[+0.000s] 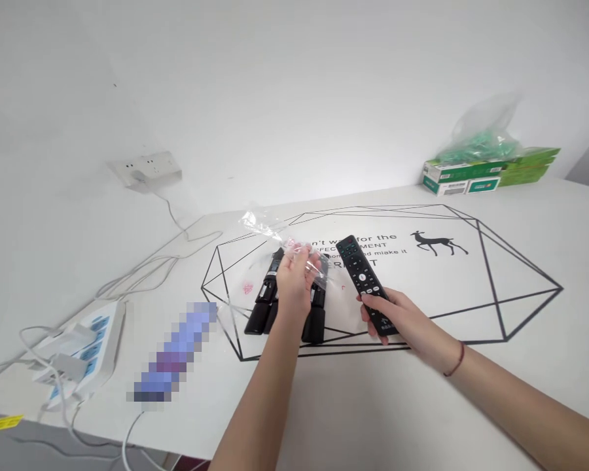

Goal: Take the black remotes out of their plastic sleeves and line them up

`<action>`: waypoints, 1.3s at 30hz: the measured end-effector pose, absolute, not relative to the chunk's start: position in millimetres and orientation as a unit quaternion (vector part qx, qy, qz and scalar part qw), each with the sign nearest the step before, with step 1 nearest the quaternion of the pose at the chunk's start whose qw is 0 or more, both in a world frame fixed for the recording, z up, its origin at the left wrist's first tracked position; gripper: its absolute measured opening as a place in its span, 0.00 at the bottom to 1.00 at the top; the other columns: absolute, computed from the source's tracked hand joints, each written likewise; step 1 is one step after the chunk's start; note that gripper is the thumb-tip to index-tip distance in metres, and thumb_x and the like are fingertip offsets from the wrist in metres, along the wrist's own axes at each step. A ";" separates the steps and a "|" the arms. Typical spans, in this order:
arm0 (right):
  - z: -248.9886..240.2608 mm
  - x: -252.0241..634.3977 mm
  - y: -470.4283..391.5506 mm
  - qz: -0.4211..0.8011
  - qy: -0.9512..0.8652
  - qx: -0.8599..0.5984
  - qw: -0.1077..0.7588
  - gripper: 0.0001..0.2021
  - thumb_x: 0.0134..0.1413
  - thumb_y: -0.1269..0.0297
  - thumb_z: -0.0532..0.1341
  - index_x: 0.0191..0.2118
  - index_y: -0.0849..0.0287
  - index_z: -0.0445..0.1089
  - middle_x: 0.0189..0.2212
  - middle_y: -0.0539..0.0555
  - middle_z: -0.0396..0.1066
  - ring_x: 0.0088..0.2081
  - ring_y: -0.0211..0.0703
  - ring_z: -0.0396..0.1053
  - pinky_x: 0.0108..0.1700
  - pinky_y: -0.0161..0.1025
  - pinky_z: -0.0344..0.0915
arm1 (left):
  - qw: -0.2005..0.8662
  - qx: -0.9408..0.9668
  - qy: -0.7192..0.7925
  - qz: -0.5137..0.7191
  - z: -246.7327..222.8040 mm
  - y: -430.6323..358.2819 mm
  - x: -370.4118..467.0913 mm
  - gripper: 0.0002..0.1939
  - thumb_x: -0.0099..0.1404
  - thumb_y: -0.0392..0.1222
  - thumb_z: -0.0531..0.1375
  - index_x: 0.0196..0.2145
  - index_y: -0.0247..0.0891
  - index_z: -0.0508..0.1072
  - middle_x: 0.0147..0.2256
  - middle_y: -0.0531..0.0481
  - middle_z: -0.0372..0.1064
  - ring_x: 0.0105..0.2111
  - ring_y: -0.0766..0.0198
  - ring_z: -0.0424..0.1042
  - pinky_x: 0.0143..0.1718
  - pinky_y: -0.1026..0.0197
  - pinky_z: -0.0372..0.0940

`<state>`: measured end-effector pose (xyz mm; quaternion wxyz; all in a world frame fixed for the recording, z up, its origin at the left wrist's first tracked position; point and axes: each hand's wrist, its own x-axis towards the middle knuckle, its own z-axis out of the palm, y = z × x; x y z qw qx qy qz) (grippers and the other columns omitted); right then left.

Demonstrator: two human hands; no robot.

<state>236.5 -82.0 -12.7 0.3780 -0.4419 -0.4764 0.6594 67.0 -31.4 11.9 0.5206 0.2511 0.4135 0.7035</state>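
My right hand (385,314) grips a black remote control (356,265), its button side facing up and its far end raised toward the wall. In my left hand (297,278) is a crumpled clear plastic bag (265,226) with pinkish-red print, pinched between the fingers. Under and around my left hand, several more black remote controls (258,317) lie side by side on the white table, some with what look like open battery compartments. My left hand and forearm hide part of them.
A white power strip (112,343) with plugs and cables lies at the left, below a wall socket (150,169). Near it is a blurred-out bluish object (177,353). Green and white boxes (461,173) topped by a plastic bag (485,137) stand at the back right.
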 end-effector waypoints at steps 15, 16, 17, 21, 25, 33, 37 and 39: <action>-16.9 283.8 -88.5 0.640 -0.514 -0.477 0.315 0.17 0.54 0.48 0.58 0.33 0.60 0.65 0.24 0.51 0.68 0.23 0.37 0.66 0.20 0.33 0.57 | 0.497 0.178 0.395 0.752 13.7 -16.1 67.4 0.07 0.66 0.40 0.56 0.42 0.41 0.64 0.50 0.46 0.70 0.44 0.64 0.74 0.42 0.64 0.71; -17.0 281.9 -88.5 0.641 -0.523 -0.471 0.305 0.16 0.54 0.49 0.58 0.32 0.60 0.64 0.24 0.51 0.68 0.23 0.37 0.66 0.20 0.33 0.57 | 0.501 0.173 0.391 0.753 13.8 -16.4 67.1 0.07 0.66 0.40 0.57 0.42 0.41 0.65 0.51 0.45 0.70 0.45 0.64 0.74 0.42 0.65 0.71; -17.3 280.4 -88.7 0.643 -0.530 -0.466 0.298 0.16 0.54 0.49 0.58 0.31 0.60 0.64 0.24 0.51 0.68 0.23 0.37 0.66 0.20 0.33 0.57 | 0.510 0.170 0.384 0.751 13.6 -17.0 68.2 0.07 0.66 0.40 0.57 0.43 0.41 0.65 0.51 0.45 0.70 0.46 0.64 0.74 0.42 0.65 0.71; -19.1 277.7 -90.9 0.657 -0.538 -0.445 0.286 0.17 0.55 0.49 0.58 0.33 0.60 0.64 0.25 0.51 0.69 0.23 0.37 0.66 0.20 0.33 0.58 | 0.559 0.170 0.346 0.734 11.6 -21.0 79.7 0.11 0.67 0.41 0.56 0.47 0.42 0.64 0.51 0.45 0.70 0.45 0.64 0.74 0.43 0.64 0.71; -20.4 277.5 -93.5 0.667 -0.535 -0.434 0.283 0.17 0.54 0.49 0.58 0.34 0.60 0.66 0.24 0.51 0.69 0.22 0.37 0.66 0.20 0.32 0.58 | 0.587 0.171 0.333 0.718 9.6 -23.9 85.8 0.16 0.67 0.41 0.55 0.52 0.45 0.61 0.53 0.46 0.69 0.46 0.64 0.74 0.44 0.63 0.71; -17.1 274.8 -96.0 0.681 -0.529 -0.422 0.279 0.18 0.54 0.48 0.58 0.35 0.61 0.66 0.24 0.52 0.69 0.21 0.37 0.66 0.19 0.32 0.58 | 0.599 0.193 0.311 0.712 10.6 -28.1 91.7 0.21 0.68 0.41 0.54 0.57 0.47 0.55 0.54 0.44 0.67 0.48 0.62 0.73 0.47 0.59 0.69; -14.0 273.3 -95.8 0.688 -0.530 -0.416 0.272 0.18 0.54 0.48 0.58 0.35 0.62 0.65 0.24 0.52 0.70 0.20 0.36 0.65 0.18 0.32 0.57 | 0.604 0.222 0.302 0.703 13.4 -32.3 96.2 0.23 0.68 0.42 0.53 0.59 0.48 0.52 0.54 0.44 0.67 0.47 0.62 0.73 0.47 0.59 0.69; -13.6 273.8 -95.7 0.687 -0.532 -0.412 0.275 0.18 0.54 0.49 0.57 0.34 0.62 0.65 0.25 0.52 0.70 0.21 0.36 0.66 0.18 0.32 0.56 | 0.611 0.240 0.305 0.690 12.9 -34.7 98.5 0.24 0.68 0.44 0.54 0.59 0.49 0.52 0.53 0.45 0.67 0.46 0.62 0.73 0.47 0.59 0.69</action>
